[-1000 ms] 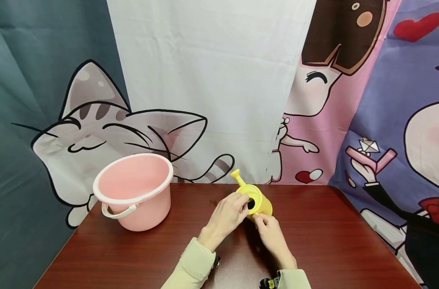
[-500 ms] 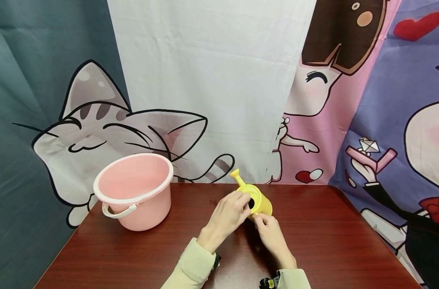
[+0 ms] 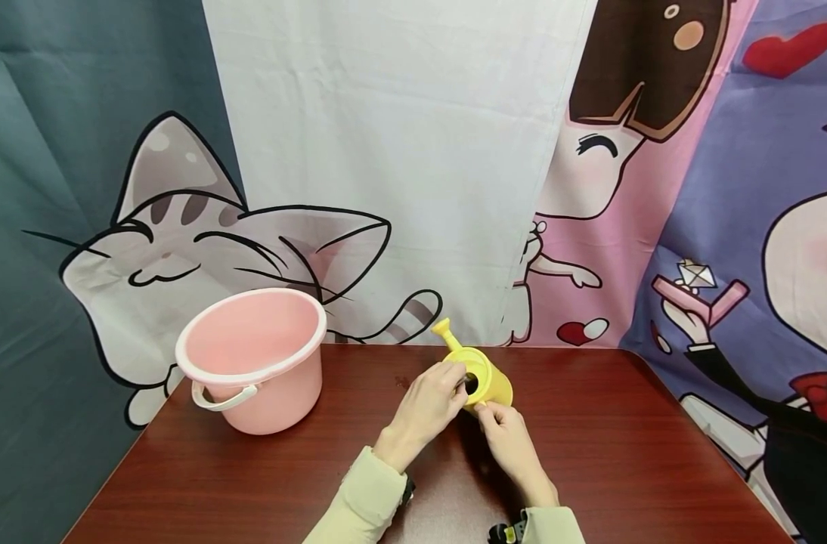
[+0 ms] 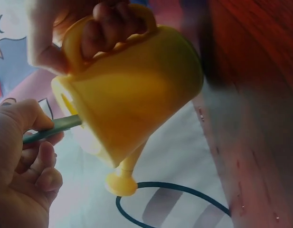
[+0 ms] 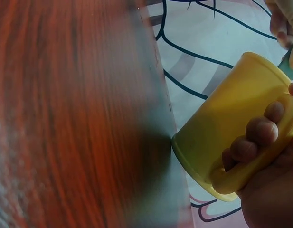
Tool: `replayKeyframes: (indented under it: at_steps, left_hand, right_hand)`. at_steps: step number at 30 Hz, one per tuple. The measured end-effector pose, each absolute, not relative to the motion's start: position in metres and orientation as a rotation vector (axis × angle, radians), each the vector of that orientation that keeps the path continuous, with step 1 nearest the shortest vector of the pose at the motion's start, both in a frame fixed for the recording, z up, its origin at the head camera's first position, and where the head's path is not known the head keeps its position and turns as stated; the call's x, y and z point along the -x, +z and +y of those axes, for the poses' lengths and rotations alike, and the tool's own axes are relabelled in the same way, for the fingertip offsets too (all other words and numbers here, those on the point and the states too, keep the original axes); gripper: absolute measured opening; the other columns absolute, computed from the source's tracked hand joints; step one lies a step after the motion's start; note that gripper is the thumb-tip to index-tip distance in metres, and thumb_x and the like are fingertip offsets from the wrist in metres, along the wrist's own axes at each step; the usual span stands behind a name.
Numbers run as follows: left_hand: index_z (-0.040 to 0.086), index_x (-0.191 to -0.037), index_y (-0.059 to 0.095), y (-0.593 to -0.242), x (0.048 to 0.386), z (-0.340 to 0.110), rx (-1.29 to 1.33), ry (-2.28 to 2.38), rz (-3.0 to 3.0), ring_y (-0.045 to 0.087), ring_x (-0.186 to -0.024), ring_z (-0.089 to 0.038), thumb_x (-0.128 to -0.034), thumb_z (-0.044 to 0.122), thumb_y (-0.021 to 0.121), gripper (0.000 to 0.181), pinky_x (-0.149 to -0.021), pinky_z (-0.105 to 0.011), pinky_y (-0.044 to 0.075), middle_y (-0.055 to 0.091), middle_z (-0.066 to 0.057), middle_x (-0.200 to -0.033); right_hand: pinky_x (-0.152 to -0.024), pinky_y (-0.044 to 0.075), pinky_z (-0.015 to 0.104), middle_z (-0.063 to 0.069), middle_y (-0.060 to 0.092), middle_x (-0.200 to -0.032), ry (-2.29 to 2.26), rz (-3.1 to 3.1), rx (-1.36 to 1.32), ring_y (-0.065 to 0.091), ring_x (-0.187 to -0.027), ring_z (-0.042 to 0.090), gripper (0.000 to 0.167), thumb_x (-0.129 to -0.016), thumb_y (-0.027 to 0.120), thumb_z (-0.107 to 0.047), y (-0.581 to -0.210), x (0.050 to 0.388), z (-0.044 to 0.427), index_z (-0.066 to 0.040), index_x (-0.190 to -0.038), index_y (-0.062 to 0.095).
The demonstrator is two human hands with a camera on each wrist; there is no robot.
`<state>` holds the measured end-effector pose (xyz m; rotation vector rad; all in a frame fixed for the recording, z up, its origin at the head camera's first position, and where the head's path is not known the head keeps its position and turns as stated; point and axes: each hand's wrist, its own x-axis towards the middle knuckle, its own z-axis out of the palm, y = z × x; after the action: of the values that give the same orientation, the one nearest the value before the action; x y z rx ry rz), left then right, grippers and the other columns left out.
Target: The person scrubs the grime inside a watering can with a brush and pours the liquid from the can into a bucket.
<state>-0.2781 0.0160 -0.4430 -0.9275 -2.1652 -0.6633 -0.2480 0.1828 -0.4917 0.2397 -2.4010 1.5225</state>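
Observation:
A yellow watering can (image 3: pixel 498 387) is held over the table, its spout pointing up and away. My right hand (image 3: pixel 512 446) grips its handle, fingers curled through the loop, as the right wrist view shows. My left hand (image 3: pixel 423 408) is at the can's round top opening. Between thumb and fingers it pinches a flat grey-green stick (image 4: pixel 65 123), which runs into the opening. The stick's far end is hidden inside the can (image 4: pixel 132 95), so its kind cannot be told. In the right wrist view, the can's base (image 5: pixel 198 175) is near the table edge.
A pink bucket (image 3: pixel 271 404) with a white handle (image 3: pixel 226 400) stands at the left of the brown wooden table (image 3: pixel 631 446). Behind the table hangs a printed cloth (image 3: pixel 400 151) with cartoon figures.
The fingers of my left hand dipped slightly toward the can and are now back a little to the left, with the stick showing at the opening. My right hand and the can stay nearly still.

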Motion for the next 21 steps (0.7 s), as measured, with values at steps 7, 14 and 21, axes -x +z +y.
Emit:
replayKeyframes:
  at_steps: [7, 14, 21]
  left_hand:
    - [0.011, -0.081, 0.048, -0.449, 0.280, 0.019, 0.912, -0.653, -2.204, 0.044, -0.068, -0.010, -0.0796, -0.001, 0.070, 0.025, -0.062, -0.023, 0.038, 0.042, 0.004, -0.072]
    - [0.010, -0.081, 0.050, -0.447, 0.280, 0.017, 0.908, -0.632, -2.186, 0.046, -0.069, -0.012, -0.0791, -0.001, 0.070, 0.023, -0.063, -0.024, 0.039, 0.044, 0.004, -0.072]
    - [0.010, -0.079, 0.050, -0.435, 0.276, 0.015, 0.913, -0.622, -2.118, 0.047, -0.069, -0.014, -0.0782, -0.003, 0.068, 0.022, -0.062, -0.024, 0.039, 0.046, 0.003, -0.073]
  right_hand:
    - [-0.049, 0.030, 0.024, -0.007, 0.036, -0.054, 1.506, -2.414, -0.232, 0.034, -0.050, 0.007, 0.041, -0.095, 0.058, -0.014, -0.491, 0.249, 0.182, -0.010, -0.057, 0.043]
    - [-0.049, 0.029, 0.023, -0.007, 0.036, -0.055, 1.511, -2.409, -0.247, 0.033, -0.051, 0.006, 0.041, -0.095, 0.058, -0.011, -0.492, 0.249, 0.182, -0.012, -0.057, 0.043]
    - [-0.049, 0.030, 0.024, -0.006, 0.036, -0.054, 1.519, -2.414, -0.236, 0.034, -0.050, 0.006, 0.041, -0.095, 0.058, -0.013, -0.491, 0.249, 0.183, -0.011, -0.056, 0.043]
